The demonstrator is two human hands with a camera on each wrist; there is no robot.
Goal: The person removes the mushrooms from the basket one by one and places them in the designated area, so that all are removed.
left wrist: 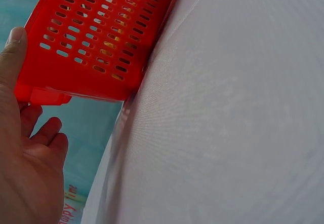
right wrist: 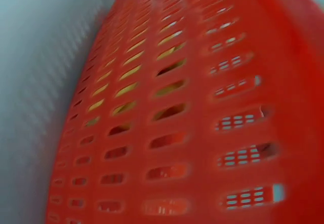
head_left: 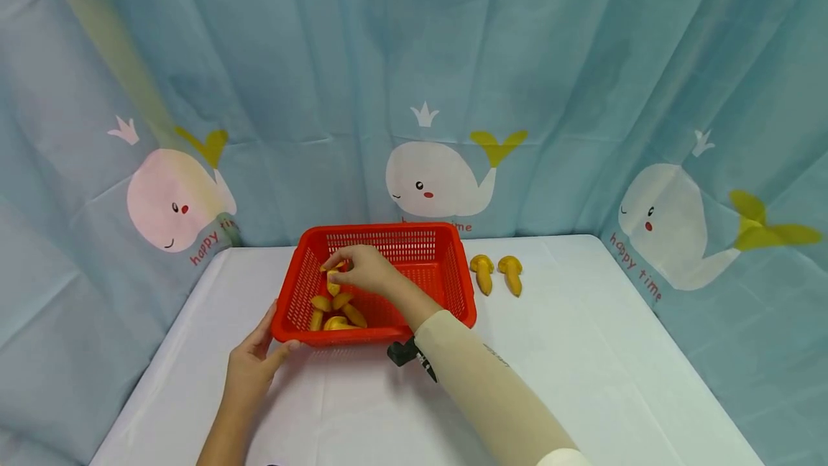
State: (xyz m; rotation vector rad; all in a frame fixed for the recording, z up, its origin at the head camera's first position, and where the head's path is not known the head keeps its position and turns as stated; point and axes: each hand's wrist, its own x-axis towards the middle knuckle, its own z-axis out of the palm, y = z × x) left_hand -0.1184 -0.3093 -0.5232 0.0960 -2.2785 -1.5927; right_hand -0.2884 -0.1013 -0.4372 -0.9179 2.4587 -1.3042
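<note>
A red plastic basket (head_left: pixel 373 337) with slotted walls stands on the white table. At its front-left corner my left hand (head_left: pixel 254 362) grips the rim; the left wrist view shows the thumb (left wrist: pixel 16 37) against the wall and the other fingers below the rim. My right hand (head_left: pixel 365 270) reaches over the near rim into the basket's left half, pinching a yellow mushroom (head_left: pixel 333 286) whose cap is partly hidden by the fingers. Several more yellow mushrooms (head_left: pixel 353 315) lie beneath it in the front-left part. In the right wrist view the basket wall (right wrist: pixel 202 127) blocks the hand.
Two yellow mushrooms (head_left: pixel 482 274) lie side by side on the table, right of the basket. Behind the table hangs a blue curtain (head_left: pixel 310 128) printed with whales. A black device (head_left: pixel 404 352) sits at the right wrist, just outside the near rim.
</note>
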